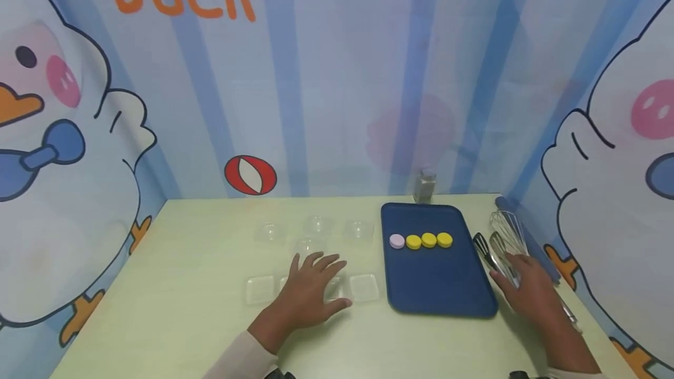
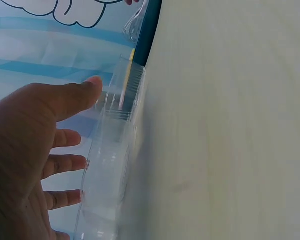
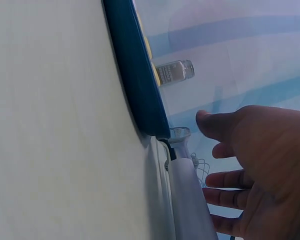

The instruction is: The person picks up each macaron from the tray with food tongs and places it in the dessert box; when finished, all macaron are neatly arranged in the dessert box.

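My left hand (image 1: 302,300) is spread, palm down, over the front row of clear square plastic containers (image 1: 364,288), hiding part of that row. In the left wrist view its fingers point towards the containers' clear walls (image 2: 102,185) without curling round them. Out to the right, my right hand (image 1: 534,291) hovers over kitchen utensils: a whisk (image 1: 508,227), a slotted black-headed tool (image 1: 481,245) and a spoon-shaped one (image 1: 497,243). From the right wrist, its fingers look loosely extended beside a pale utensil handle (image 3: 190,200), gripping nothing.
Between the hands lies a blue tray (image 1: 442,285) with one pink macaron (image 1: 397,241) and a row of yellow macarons (image 1: 429,240). Behind it stands a small glass jar (image 1: 425,186). More clear domed pieces (image 1: 317,225) sit further back. A long blue item (image 1: 544,265) lies along the right edge.
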`<act>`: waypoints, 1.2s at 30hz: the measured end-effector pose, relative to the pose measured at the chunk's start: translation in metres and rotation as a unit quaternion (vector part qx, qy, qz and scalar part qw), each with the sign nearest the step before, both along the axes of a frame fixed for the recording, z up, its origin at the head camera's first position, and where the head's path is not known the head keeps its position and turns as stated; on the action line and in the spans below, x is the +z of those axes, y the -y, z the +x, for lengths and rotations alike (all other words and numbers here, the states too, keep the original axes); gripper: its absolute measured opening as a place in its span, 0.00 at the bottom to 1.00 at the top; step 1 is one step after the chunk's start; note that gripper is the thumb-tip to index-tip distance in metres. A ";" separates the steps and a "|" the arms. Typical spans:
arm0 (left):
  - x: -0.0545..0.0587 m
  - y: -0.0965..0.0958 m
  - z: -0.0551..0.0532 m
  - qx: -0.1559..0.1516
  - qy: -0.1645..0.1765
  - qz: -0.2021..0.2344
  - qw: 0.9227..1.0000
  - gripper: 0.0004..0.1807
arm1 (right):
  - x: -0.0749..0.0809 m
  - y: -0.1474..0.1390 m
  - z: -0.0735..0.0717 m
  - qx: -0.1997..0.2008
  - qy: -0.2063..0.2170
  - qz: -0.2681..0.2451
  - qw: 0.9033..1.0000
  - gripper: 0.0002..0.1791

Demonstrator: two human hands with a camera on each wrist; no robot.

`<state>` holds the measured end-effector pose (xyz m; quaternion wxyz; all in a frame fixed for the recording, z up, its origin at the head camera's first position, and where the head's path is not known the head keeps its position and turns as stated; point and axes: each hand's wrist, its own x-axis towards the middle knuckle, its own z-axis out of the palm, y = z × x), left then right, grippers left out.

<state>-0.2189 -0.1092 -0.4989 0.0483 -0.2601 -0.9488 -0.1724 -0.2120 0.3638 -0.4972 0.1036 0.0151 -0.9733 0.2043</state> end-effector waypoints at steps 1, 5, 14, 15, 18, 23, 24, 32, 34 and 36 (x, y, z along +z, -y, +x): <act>-0.001 -0.002 -0.001 0.002 0.000 -0.002 1.000 0.41 | 0.000 0.000 0.000 0.002 0.003 -0.002 1.000 0.35; -0.003 -0.008 -0.004 0.000 0.003 0.000 1.000 0.40 | -0.001 0.000 -0.001 0.002 0.001 -0.001 1.000 0.34; -0.006 -0.008 -0.007 0.010 -0.011 -0.010 1.000 0.38 | -0.009 0.006 -0.008 0.012 -0.017 0.006 1.000 0.30; -0.006 -0.009 -0.007 0.010 -0.012 -0.010 1.000 0.38 | -0.009 0.005 -0.008 0.013 -0.016 0.007 1.000 0.30; -0.008 -0.012 -0.009 0.003 -0.010 -0.004 1.000 0.37 | -0.009 0.001 -0.007 0.009 -0.010 0.014 1.000 0.29; -0.010 -0.018 -0.009 -0.010 -0.007 -0.002 1.000 0.36 | -0.010 -0.006 -0.003 0.003 0.002 0.021 1.000 0.28; -0.010 -0.018 -0.009 -0.010 -0.009 -0.003 1.000 0.36 | -0.010 -0.006 -0.003 0.003 0.004 0.020 1.000 0.28; -0.009 -0.020 -0.008 -0.015 -0.027 -0.008 0.999 0.36 | -0.008 -0.003 -0.002 -0.007 0.033 0.011 0.999 0.27; -0.008 -0.021 -0.009 -0.017 -0.027 -0.008 0.999 0.35 | -0.008 -0.002 -0.002 -0.011 0.036 0.007 0.999 0.27; -0.007 -0.022 -0.008 -0.017 -0.027 -0.009 0.999 0.35 | -0.007 -0.001 -0.002 -0.015 0.038 0.004 0.999 0.27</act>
